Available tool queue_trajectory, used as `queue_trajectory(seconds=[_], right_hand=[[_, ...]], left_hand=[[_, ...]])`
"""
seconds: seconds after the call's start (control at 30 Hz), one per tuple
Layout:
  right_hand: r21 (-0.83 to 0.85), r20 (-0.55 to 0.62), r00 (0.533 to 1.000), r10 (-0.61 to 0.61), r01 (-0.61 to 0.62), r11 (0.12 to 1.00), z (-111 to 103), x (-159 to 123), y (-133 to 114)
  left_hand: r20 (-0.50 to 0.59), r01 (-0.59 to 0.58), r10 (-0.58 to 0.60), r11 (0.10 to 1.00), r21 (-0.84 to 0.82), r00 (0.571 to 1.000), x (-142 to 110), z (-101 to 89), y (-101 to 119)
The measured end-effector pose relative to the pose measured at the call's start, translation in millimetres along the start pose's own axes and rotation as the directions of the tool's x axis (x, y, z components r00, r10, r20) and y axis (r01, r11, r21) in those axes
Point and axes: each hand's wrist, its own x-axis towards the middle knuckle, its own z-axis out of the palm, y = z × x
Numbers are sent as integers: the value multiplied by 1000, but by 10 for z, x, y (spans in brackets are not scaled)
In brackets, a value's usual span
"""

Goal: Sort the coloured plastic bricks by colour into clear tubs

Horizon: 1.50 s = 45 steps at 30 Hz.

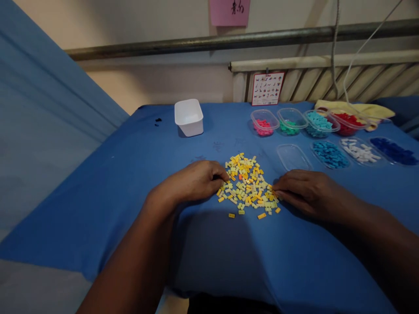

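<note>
A loose pile of small yellow building bricks (pixel 244 189) in light and deep shades lies on the blue cloth, with one orange brick (pixel 240 177) among them. At the pile's left edge is my left hand (pixel 199 181), fingers curled and tips against the bricks. My right hand (pixel 301 192) meets the right edge, its fingers pressed together and pointing inward. Whatever either hand may pinch is hidden or too small to make out. A few bricks, such as a deep yellow brick (pixel 231 215), lie apart at the near side.
A white plastic tub (pixel 189 117) stands at the back. Clear containers at the right hold pink bricks (pixel 262 127), green, turquoise, red, blue and white ones. A clear lid or shallow tray (pixel 293 158) lies before them. Behind are a picture card (pixel 267 89), yellow cloth (pixel 356 109) and radiator (pixel 314 80).
</note>
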Motion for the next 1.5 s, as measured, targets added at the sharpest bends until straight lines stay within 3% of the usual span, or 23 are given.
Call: queue_trajectory(seconds=[0.37, 0.6, 0.7, 0.87, 1.0, 1.33, 1.43, 1.5], right_hand=[[20, 7, 1000, 22, -22, 1000, 0, -10, -4], [23, 5, 999, 31, -31, 999, 4, -14, -5], [22, -10, 999, 36, -35, 999, 2, -10, -12], [19, -53, 998, 32, -31, 999, -14, -2, -10], [22, -57, 998, 20, -18, 1000, -22, -5, -1], [50, -87, 996, 26, -21, 999, -49, 23, -52], [46, -115, 993, 8, -3, 999, -38, 60, -108], [45, -169, 986, 10, -2, 999, -10, 92, -171]], left_hand=[[40, 71, -70, 997, -19, 997, -18, -15, 51], [-113, 96, -96, 995, -4, 989, -40, -65, 136], [-81, 19, -20, 1000, -8, 997, -37, -36, 178], [2, -124, 125, 983, 137, 992, -13, 42, 200], [56, -135, 128, 979, 151, 990, -20, 55, 222], [52, -60, 52, 983, 174, 997, -28, 57, 298], [1, -32, 32, 993, 110, 999, 9, 73, 336], [-86, -12, 5, 997, -81, 996, 66, 146, 389]])
